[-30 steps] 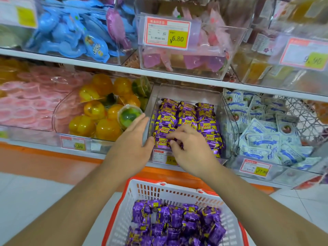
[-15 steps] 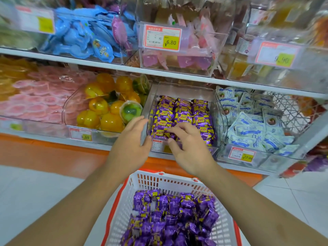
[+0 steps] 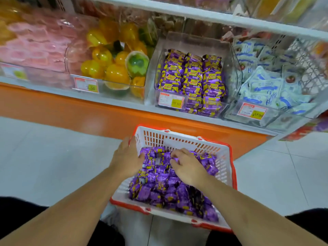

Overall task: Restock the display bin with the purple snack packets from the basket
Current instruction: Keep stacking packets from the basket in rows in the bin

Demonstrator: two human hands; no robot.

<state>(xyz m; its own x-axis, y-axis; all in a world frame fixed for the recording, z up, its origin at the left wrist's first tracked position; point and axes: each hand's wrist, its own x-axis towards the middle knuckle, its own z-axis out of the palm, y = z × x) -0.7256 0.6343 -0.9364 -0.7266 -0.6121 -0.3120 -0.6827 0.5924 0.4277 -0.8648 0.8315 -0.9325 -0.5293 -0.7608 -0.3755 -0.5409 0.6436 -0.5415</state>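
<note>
A white basket with a red rim (image 3: 225, 167) sits on the floor below me, heaped with loose purple snack packets (image 3: 168, 192). Both hands are down in it. My left hand (image 3: 126, 157) lies at the basket's left wall, its fingertips buried among the packets. My right hand (image 3: 186, 166) rests on top of the heap with its fingers curled around packets. Above, on the lowest shelf, the clear display bin (image 3: 193, 41) holds three neat rows of the same purple packets (image 3: 190, 77), and its back part is bare.
Left of the display bin stands a clear bin of yellow jelly cups (image 3: 110, 68), then pink ones (image 3: 35, 47). To its right is a bin of blue-and-white packets (image 3: 266, 89). An orange shelf base (image 3: 88, 107) runs below; grey floor tiles (image 3: 53, 157) surround the basket.
Both hands left the front of the display bin and dropped into the basket. My view tilted down, so the upper shelf is out of sight.
</note>
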